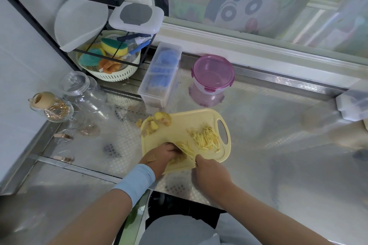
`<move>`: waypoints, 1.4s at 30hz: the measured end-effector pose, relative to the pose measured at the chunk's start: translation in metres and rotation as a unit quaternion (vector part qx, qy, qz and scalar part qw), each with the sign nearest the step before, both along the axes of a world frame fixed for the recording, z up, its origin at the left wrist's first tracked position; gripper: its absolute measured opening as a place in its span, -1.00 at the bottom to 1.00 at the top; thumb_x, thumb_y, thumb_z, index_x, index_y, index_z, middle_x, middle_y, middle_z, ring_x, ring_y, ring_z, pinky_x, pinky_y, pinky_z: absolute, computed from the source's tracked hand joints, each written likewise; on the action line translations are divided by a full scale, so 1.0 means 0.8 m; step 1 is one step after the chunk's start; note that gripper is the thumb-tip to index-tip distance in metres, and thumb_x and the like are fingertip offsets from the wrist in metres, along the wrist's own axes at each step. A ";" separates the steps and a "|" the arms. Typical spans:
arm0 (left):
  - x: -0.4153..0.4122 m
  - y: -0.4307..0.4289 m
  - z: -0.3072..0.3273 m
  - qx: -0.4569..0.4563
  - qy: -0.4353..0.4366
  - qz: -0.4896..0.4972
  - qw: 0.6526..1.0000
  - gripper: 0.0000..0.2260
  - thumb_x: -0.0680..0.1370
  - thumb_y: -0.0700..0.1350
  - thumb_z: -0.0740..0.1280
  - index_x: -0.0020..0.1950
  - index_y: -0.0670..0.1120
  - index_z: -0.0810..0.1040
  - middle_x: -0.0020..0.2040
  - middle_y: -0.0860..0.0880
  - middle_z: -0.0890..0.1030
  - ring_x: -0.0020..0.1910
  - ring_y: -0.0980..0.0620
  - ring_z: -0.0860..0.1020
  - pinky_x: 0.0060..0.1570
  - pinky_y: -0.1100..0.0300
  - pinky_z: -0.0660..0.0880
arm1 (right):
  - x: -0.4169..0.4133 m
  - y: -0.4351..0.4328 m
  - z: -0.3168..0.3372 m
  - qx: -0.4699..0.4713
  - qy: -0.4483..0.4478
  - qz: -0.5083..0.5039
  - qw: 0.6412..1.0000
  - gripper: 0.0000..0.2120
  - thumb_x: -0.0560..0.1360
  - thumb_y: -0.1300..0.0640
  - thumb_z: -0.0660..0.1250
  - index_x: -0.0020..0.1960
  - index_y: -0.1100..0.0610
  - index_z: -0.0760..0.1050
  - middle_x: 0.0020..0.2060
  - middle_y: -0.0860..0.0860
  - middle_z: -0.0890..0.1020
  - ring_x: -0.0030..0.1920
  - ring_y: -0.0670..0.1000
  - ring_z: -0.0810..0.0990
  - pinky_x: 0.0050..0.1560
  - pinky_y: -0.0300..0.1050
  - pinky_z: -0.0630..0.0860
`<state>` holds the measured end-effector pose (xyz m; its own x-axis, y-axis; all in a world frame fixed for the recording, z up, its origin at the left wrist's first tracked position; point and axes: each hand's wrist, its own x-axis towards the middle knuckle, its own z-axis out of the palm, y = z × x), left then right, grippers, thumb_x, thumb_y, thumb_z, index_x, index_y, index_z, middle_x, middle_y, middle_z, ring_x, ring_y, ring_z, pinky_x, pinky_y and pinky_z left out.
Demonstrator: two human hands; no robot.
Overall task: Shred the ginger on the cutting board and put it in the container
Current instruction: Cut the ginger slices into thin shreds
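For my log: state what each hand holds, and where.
Left hand pins ginger slices from above, fingers curled over them. Right hand grips a knife by its handle, hidden in the fist.

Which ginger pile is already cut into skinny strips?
The shredded pile at the handle end of the cutting board. The ginger lumps at its far-left corner are thick chunks.

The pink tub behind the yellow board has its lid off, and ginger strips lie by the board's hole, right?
No. The head view shows the pink tub with its lid on. The ginger strips lie by the handle hole of the yellow board.
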<state>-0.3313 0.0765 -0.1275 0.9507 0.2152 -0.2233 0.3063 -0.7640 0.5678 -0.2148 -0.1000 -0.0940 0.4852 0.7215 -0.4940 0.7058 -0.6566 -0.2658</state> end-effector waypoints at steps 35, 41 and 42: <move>0.005 -0.002 -0.001 0.013 0.038 0.030 0.999 -0.55 0.58 -0.35 0.20 0.42 -0.02 0.45 0.42 0.01 0.36 0.35 -0.01 0.38 0.26 0.18 0.31 | 0.001 0.004 -0.001 -0.009 0.012 0.012 1.000 -0.95 0.62 0.16 0.10 0.02 0.11 0.33 -0.27 -0.03 0.41 -0.36 0.04 0.42 -0.39 -0.14 0.26; -0.002 0.001 -0.009 -0.007 -0.017 0.019 1.000 -0.63 0.54 -0.14 0.19 0.32 0.04 0.55 0.34 0.05 0.47 0.31 0.05 0.40 0.21 0.35 0.29 | 0.001 0.042 0.005 -0.018 0.034 -0.004 0.999 -0.91 0.59 0.24 0.12 -0.02 0.08 0.24 -0.24 0.05 0.43 -0.25 0.14 0.44 -0.26 -0.02 0.38; -0.003 0.002 -0.010 0.015 -0.025 0.012 1.000 -0.62 0.53 -0.10 0.16 0.31 0.05 0.56 0.32 0.06 0.47 0.30 0.07 0.40 0.20 0.36 0.29 | 0.002 0.046 0.005 -0.015 0.037 -0.008 0.999 -0.91 0.59 0.25 0.12 -0.02 0.09 0.24 -0.27 0.03 0.41 -0.26 0.13 0.43 -0.26 -0.02 0.37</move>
<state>-0.3340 0.0781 -0.1358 0.9547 0.2445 -0.1694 0.2974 -0.7730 0.5604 -0.2134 -0.0632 -0.0899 0.4578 0.6989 -0.5494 0.6748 -0.6756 -0.2970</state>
